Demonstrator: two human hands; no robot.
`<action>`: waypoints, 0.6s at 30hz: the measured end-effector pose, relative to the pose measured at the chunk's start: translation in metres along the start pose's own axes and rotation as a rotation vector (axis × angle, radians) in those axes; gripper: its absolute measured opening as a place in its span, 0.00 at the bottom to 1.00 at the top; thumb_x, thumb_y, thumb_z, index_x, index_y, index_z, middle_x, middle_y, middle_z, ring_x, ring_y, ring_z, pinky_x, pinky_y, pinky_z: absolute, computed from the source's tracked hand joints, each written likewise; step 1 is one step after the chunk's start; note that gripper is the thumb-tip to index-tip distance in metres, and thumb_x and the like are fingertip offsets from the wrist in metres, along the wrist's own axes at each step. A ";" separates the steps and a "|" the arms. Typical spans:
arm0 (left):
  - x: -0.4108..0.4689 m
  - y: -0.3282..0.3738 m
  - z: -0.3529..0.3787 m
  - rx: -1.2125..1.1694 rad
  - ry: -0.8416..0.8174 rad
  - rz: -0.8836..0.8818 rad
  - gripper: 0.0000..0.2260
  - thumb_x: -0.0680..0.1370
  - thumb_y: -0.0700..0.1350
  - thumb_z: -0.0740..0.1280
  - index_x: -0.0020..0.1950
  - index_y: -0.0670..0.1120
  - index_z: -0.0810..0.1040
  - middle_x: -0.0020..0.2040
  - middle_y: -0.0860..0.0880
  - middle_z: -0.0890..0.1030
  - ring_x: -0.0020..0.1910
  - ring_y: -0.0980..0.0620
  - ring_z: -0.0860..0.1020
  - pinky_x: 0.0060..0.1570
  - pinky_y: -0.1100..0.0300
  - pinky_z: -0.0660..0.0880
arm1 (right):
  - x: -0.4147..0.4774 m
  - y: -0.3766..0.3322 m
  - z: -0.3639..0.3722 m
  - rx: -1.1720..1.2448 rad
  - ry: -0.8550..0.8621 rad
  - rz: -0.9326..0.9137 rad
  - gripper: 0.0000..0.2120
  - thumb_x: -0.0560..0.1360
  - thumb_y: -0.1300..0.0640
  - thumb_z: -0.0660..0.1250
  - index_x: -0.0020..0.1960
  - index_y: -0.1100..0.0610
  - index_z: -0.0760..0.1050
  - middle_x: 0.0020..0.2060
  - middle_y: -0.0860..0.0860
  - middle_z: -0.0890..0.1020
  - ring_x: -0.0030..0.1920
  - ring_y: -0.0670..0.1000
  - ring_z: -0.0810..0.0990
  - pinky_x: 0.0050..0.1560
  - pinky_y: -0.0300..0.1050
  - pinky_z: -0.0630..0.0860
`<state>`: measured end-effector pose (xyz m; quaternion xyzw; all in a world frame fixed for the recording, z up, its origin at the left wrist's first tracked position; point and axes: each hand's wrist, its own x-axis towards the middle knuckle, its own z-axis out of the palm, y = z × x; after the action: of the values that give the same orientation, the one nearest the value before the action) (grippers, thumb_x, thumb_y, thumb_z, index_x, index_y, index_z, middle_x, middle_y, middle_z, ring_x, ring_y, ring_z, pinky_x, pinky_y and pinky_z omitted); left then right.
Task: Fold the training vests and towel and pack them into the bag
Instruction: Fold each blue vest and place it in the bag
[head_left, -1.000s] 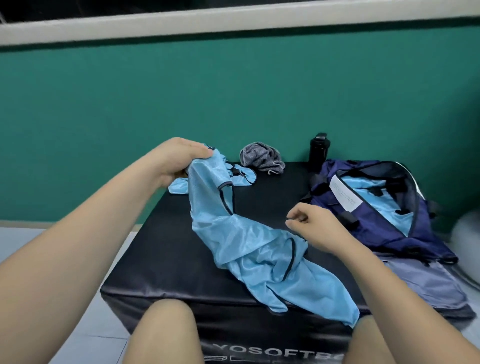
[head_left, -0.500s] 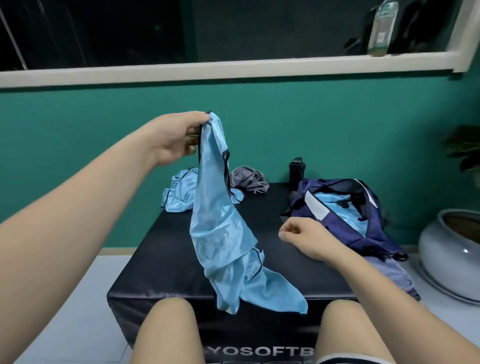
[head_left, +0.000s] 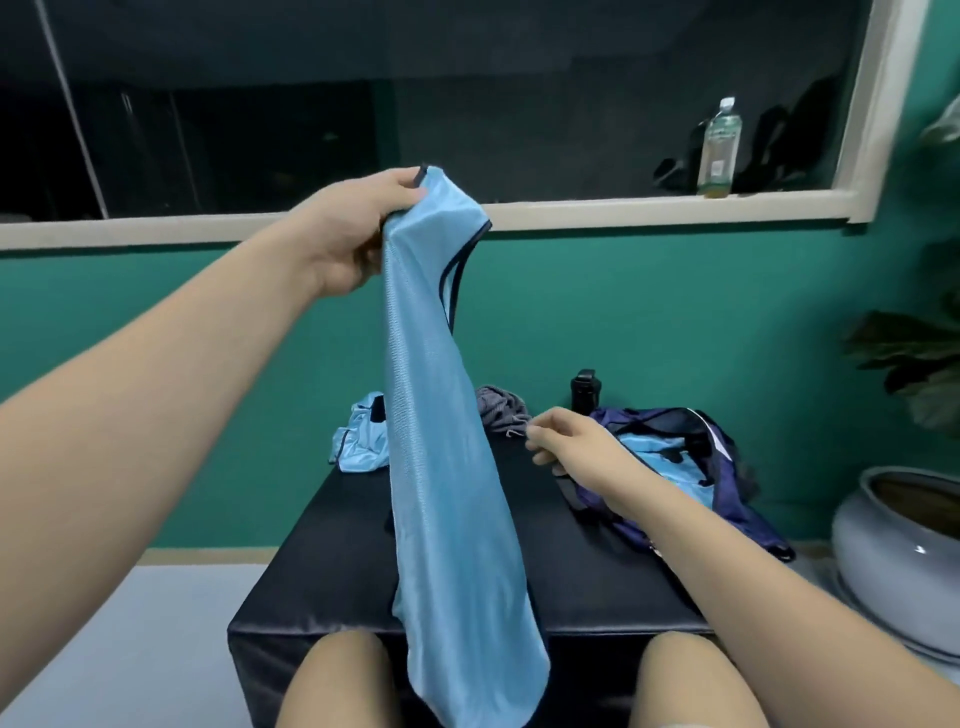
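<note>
My left hand (head_left: 358, 234) grips the top of a light blue training vest (head_left: 447, 467) with dark trim and holds it high, so it hangs in a long strip down past the front of the black padded box (head_left: 597, 582). My right hand (head_left: 566, 436) hovers over the box with fingers loosely curled and holds nothing. Another blue vest (head_left: 358, 441) lies crumpled at the box's far left. A grey towel (head_left: 501, 410) is bunched at the far edge. The navy bag (head_left: 727, 467) lies open at the right with blue fabric inside.
A black bottle (head_left: 586, 392) stands behind the bag by the green wall. A large grey ceramic pot (head_left: 904, 551) and a plant (head_left: 914, 358) are on the floor at the right. A clear bottle (head_left: 719, 148) stands on the window sill. My knees are at the box's front.
My left hand has lifted the vest from the box top up to window height, so it now hangs straight. My right hand has moved slightly away from me, toward the towel.
</note>
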<state>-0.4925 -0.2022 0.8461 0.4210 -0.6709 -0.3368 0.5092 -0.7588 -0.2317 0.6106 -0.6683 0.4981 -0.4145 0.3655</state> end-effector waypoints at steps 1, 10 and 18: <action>-0.002 0.003 0.000 -0.001 -0.014 0.007 0.10 0.80 0.48 0.70 0.60 0.54 0.86 0.49 0.52 0.77 0.40 0.55 0.71 0.38 0.58 0.61 | -0.001 -0.006 0.000 0.024 -0.005 -0.021 0.07 0.84 0.49 0.67 0.58 0.48 0.81 0.52 0.44 0.87 0.53 0.47 0.87 0.57 0.48 0.81; -0.017 0.004 0.010 0.005 -0.169 0.016 0.13 0.85 0.45 0.67 0.69 0.51 0.81 0.60 0.52 0.85 0.55 0.52 0.79 0.53 0.55 0.73 | 0.004 -0.090 0.003 0.190 0.022 -0.289 0.21 0.77 0.40 0.74 0.68 0.38 0.77 0.59 0.42 0.85 0.59 0.45 0.85 0.62 0.48 0.79; -0.035 -0.019 0.013 -0.065 -0.103 -0.080 0.16 0.85 0.45 0.67 0.71 0.56 0.81 0.53 0.53 0.85 0.39 0.58 0.80 0.32 0.66 0.74 | 0.017 -0.153 -0.016 0.571 -0.103 -0.250 0.10 0.84 0.54 0.63 0.55 0.55 0.83 0.44 0.52 0.85 0.41 0.52 0.82 0.47 0.46 0.76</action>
<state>-0.4960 -0.1779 0.8123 0.4130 -0.6677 -0.3997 0.4732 -0.7155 -0.2133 0.7586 -0.6148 0.2561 -0.5450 0.5094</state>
